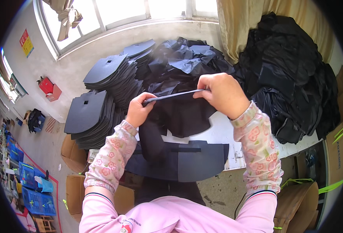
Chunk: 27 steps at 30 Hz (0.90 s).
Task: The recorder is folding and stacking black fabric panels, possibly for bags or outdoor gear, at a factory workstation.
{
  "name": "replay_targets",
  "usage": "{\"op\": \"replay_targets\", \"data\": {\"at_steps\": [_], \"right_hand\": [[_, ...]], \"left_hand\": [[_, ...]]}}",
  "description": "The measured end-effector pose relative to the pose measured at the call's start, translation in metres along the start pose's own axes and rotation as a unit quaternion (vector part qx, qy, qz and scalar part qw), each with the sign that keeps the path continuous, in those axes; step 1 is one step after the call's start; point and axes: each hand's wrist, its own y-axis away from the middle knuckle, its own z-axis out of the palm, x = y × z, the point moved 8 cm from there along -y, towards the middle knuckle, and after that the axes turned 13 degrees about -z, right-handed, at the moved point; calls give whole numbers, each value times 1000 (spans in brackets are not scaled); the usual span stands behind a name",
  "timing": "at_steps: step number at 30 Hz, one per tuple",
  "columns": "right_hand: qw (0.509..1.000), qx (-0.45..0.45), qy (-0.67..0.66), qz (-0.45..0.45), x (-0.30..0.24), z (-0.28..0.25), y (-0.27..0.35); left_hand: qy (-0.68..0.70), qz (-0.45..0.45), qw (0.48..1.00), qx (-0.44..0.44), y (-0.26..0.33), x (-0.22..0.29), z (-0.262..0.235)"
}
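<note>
Between my two hands a black fabric piece (pixel 189 116) is stretched by its narrow upper edge, and the rest hangs down over the table. My left hand (pixel 138 110) pinches the left end of that edge between thumb and fingers. The other end is gripped by my right hand (pixel 224 95), held slightly higher. Below the hanging cloth, a dark flat panel (pixel 202 163) with a rounded lower edge and a narrow dark strip near its top lies at the table's near edge. The cloth covers part of the panel's left side.
Stacks of dark panels with small square holes (pixel 88 112) stand at the left of the white table (pixel 226 132). Crumpled dark fabric pieces (pixel 191 58) lie behind my hands. A tall black fabric heap (pixel 288 81) fills the right. Open cardboard boxes (pixel 75 153) flank the table.
</note>
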Motion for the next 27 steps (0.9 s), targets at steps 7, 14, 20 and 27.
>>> {"op": "replay_targets", "data": {"at_steps": [7, 14, 20, 27], "right_hand": [[949, -118, -287, 48, 0, -20, 34], [764, -316, -560, -57, -73, -6, 143], [673, -349, -623, 193, -23, 50, 217], [799, -340, -421, 262, 56, 202, 290]], "left_hand": [[-113, -12, 993, 24, 18, -21, -35], [-125, -169, 954, -214, 98, -41, -73], [-214, -282, 796, -492, 150, -63, -79], [-342, -293, 766, -459, 145, -196, -36]]}}
